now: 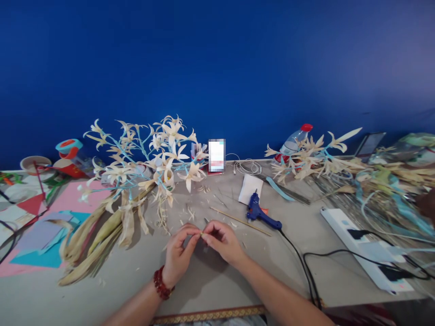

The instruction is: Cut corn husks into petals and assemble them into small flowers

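Note:
My left hand (181, 248), with a red bead bracelet (162, 283) at its wrist, pinches finger and thumb together near the front middle of the table. Fingertip to fingertip with it, my right hand (221, 240) is pinched as well. Between the fingertips shows a tiny pale yellowish piece, too small to name. Just beyond the hands lie a thin wooden stick (240, 221) and scattered pale scraps. A blue glue gun (260, 212) rests to the right, its nozzle by a folded white paper (250, 188).
Cream flowers on pale blue stems (170, 158) stand at back left, with more flowers (302, 158) at right near a bottle (295, 138). Dried husks (102, 240) and coloured paper (37, 260) lie left. A power strip (360, 249) and black cords occupy the right. A lit screen (216, 155) stands against the wall.

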`<state>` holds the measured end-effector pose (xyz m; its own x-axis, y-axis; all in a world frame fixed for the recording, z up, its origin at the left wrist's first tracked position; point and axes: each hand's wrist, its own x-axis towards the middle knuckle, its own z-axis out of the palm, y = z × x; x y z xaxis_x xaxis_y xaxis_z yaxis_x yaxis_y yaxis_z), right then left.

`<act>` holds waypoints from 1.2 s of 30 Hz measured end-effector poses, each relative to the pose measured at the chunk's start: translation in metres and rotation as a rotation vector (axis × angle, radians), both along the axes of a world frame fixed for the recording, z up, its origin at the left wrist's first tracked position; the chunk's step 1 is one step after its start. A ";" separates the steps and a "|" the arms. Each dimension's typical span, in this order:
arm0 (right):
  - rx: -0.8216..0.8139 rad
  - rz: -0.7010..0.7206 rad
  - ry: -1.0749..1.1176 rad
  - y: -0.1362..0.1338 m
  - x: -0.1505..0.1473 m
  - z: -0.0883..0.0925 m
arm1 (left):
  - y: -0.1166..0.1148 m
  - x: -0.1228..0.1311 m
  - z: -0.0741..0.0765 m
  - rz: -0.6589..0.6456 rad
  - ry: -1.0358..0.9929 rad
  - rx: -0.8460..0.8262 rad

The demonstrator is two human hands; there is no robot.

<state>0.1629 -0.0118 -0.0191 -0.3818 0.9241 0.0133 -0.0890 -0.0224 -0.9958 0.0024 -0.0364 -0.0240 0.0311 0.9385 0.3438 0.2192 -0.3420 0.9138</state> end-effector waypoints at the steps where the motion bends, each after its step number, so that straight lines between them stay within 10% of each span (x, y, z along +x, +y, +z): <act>1: 0.026 -0.008 -0.018 0.000 0.001 0.000 | 0.000 0.000 -0.001 -0.003 -0.021 -0.028; 19: 0.574 -0.024 -0.229 0.007 0.011 0.014 | 0.006 -0.006 -0.009 -0.266 -0.569 -0.598; 36: 0.499 0.030 -0.756 0.016 0.030 0.037 | 0.013 -0.008 0.001 -0.326 -0.513 -0.690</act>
<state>0.1928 0.0037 0.0184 -0.4751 0.8678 0.1458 0.5863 0.4357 -0.6830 -0.0059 -0.0235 -0.0226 0.3289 0.9121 -0.2446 -0.2808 0.3418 0.8968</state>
